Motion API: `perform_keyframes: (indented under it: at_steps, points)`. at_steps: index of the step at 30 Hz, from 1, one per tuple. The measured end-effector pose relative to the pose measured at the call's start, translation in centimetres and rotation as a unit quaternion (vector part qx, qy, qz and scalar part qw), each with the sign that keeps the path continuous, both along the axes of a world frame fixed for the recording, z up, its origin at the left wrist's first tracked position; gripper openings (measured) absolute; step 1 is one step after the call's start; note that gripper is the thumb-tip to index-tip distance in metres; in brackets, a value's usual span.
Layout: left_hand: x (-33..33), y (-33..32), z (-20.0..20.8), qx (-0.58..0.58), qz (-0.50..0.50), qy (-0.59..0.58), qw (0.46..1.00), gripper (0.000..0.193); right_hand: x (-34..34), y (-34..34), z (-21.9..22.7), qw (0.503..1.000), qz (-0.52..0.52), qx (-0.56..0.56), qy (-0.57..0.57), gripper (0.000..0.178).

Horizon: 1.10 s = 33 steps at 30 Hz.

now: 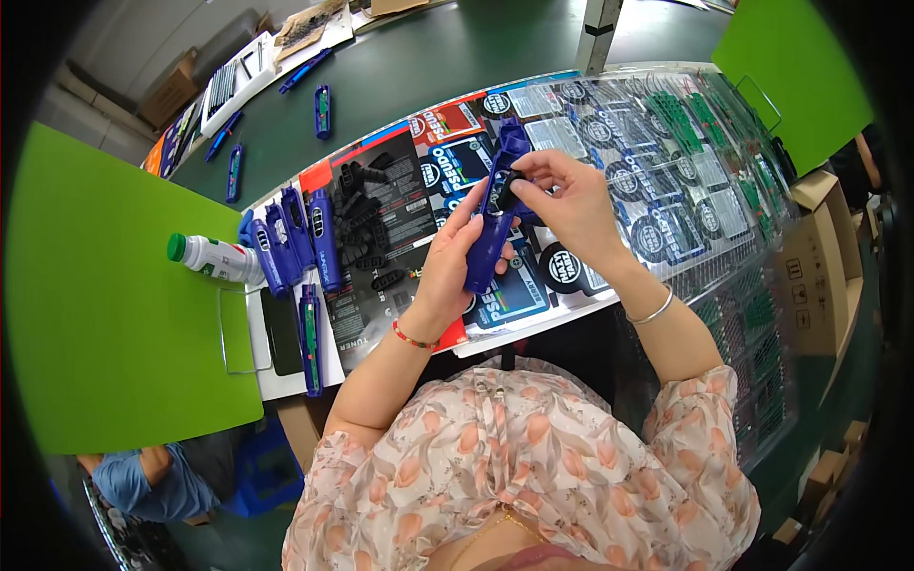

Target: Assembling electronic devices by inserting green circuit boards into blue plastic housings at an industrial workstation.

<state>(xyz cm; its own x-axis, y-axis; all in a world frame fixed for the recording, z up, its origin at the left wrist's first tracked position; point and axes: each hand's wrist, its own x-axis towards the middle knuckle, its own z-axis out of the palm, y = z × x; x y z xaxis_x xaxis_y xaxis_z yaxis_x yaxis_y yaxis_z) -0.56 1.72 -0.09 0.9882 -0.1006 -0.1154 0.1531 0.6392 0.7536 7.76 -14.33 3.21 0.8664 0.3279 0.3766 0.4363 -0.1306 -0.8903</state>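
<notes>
Gripping blue plastic tool point(491, 228) in left hand point(449, 266), right hand point(564, 202) pinching black part point(514, 182)

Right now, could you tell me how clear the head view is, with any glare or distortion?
Head view: sharp at the centre, where the hands hold a blue casing; glare streaks the clear trays on the right; fisheye bends the table edge, and the corners go black.

Your left hand point(447, 271) and right hand point(562, 205) share the casing point(490, 228), above the cards point(533, 276). Left of your left hand lie clips point(367, 224), then more casings point(290, 243), then the bottle point(214, 257).
</notes>
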Motion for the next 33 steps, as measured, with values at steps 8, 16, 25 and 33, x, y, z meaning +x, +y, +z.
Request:
perform_keyframes:
  at_steps: [8,16,25,33]
  points:
    - [-1.0,-0.9,0.2,-0.016,0.007,0.006,1.0,0.05,-2.0,0.5,-0.3,0.993,-0.06,-0.093,-0.036,0.018]
    - [-1.3,-1.5,-0.2,0.018,0.017,0.019,1.0,0.049,-2.4,-0.1,-0.6,0.966,-0.099,-0.196,-0.138,0.013]
    - [-0.6,-2.8,-0.7,0.119,0.029,0.016,0.992,0.046,-1.7,-1.3,-0.1,0.937,-0.07,-0.304,-0.16,0.018]
    - [0.8,-2.0,-0.7,0.0,0.03,0.018,0.999,0.05,13.4,-12.0,-1.6,0.912,-0.271,-0.268,-0.151,0.013]
